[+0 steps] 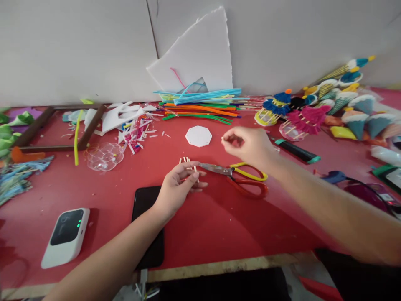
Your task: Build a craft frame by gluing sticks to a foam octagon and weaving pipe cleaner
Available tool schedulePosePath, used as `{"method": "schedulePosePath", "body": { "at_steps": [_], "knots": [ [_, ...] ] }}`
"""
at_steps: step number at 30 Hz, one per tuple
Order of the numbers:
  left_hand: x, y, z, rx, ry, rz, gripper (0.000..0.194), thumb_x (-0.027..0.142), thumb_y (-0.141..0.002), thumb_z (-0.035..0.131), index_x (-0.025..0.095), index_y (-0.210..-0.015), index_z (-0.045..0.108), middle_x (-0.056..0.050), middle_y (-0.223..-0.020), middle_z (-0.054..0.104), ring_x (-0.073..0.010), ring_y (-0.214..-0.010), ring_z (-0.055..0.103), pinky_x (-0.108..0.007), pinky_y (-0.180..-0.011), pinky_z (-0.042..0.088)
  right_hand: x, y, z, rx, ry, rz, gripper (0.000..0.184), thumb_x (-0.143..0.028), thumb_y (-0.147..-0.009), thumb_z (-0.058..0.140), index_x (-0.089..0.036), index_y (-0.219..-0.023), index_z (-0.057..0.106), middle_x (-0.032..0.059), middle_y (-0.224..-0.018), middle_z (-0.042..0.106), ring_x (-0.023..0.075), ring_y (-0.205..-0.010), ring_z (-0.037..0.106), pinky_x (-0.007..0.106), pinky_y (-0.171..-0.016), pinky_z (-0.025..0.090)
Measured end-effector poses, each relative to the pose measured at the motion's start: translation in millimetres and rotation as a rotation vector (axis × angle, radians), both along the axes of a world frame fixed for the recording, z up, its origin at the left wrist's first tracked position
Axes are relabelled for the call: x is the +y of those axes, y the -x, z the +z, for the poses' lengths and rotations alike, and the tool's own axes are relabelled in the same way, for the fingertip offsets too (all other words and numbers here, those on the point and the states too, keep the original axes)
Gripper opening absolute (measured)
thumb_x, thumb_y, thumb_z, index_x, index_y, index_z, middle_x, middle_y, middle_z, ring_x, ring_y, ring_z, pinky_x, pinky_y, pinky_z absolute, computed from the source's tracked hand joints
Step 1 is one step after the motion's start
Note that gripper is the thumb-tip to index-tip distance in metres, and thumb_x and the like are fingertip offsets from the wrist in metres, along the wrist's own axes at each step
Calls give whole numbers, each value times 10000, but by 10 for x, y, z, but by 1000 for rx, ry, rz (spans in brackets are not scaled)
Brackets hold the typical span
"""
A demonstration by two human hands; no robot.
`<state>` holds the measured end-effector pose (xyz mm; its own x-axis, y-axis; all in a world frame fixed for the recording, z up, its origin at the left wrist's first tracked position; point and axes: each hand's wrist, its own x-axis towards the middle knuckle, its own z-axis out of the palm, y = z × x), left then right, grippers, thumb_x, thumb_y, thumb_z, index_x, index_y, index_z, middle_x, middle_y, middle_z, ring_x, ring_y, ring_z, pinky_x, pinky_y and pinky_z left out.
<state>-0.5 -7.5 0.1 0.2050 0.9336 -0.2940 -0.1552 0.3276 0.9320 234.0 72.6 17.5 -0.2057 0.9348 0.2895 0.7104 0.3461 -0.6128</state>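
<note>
My left hand is closed loosely around several short pale sticks, which poke up between the fingers. Pinched together, the thumb and fingers of my right hand are raised over the table; a small pale tip like a stick's end shows at the fingertips. A white octagonal piece with small holes near its edge lies flat, beyond and between my hands. Scissors with one yellow and one red handle rest on the table, their blade tips beside my left fingers.
A black phone lies under my left wrist, with a white device farther left. Coloured pipe cleaners are piled at the back. Yarn-topped models, a green-and-black cutter and a blue glue gun lie right. White scraps lie back left.
</note>
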Motion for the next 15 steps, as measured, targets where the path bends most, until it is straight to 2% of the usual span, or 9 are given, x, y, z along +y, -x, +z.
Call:
{"method": "schedulePosePath", "body": {
  "at_steps": [2,3,5,7,10,15],
  "knots": [
    [-3,-8,-11,-8,27,-11,313,331,-849,745,193,-1117,661,-66,-982,778,-145,-725,760,-236,-653,616,-279,173,-108,528,245,44,283,-403,-829,721,-217,-1037,679,28,-837,771,178,-717,716,326,-683,559],
    [-4,-11,-18,0,26,-29,282,316,-848,742,196,-1092,666,-53,-951,777,-142,-723,759,-234,-654,614,-387,241,-170,695,369,49,378,-428,-791,767,-226,-1095,669,10,-805,764,168,-696,711,323,-674,571],
    [-8,-17,-31,28,9,-70,226,299,-859,723,205,-1057,667,-40,-910,779,-139,-723,757,-228,-648,605,-521,327,-281,902,480,36,500,-452,-729,827,-245,-1155,668,-16,-778,753,145,-667,695,321,-670,591],
    [-11,-23,-37,48,4,-106,217,291,-871,703,210,-1067,654,-49,-911,787,-150,-768,764,-237,-663,608,-566,355,-346,957,495,41,469,-466,-705,851,-246,-1092,705,-14,-782,749,151,-706,710,330,-694,610],
    [-11,-36,-35,70,3,-140,205,282,-859,703,200,-1035,637,-54,-888,792,-161,-834,762,-273,-732,626,-573,346,-345,933,448,58,358,-451,-719,851,-239,-983,736,-6,-793,751,166,-762,735,336,-720,624],
    [-13,-54,-34,148,-84,-139,90,234,-824,713,186,-870,652,-17,-792,758,-111,-705,712,-273,-784,623,-627,374,-289,828,417,65,248,-349,-739,840,-245,-945,750,-12,-804,764,139,-741,726,300,-718,617]
  ]
}}
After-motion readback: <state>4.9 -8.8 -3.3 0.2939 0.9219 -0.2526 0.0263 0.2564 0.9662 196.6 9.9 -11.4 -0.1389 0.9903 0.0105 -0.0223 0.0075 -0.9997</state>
